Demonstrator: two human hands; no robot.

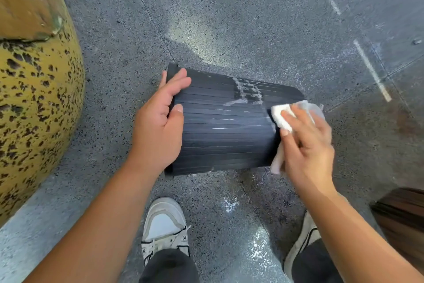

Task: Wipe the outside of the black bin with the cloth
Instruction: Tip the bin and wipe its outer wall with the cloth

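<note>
At your far left a yellow, black-speckled rounded object [34,104] bulges close to the work, so keep your elbow clear of it when you turn the bin. Your left hand [160,127] is clamped over the rim end of the black bin [224,129], thumb on the ribbed wall and fingers wrapped round the lip; the bin lies on its side, its mouth to your left and its base to your right, held above the speckled floor [229,19]. That grip is all that steadies it, and I judge the wall to be wet, so a harder scrub could make it roll or slip from your palm. Moving right, a white soapy smear [245,92] and thin pale streaks sit on the upper wall, not yet wiped; leave them and they may dry as marks. At the base end your right hand [307,145] presses the cloth [281,117] against the wall, fingers closed on it with a tail hanging below. That loose tail could drag on the floor and bring grit back onto the plastic. Your shoes [165,225] stand beside white splashes on the floor, so mind your footing.
</note>
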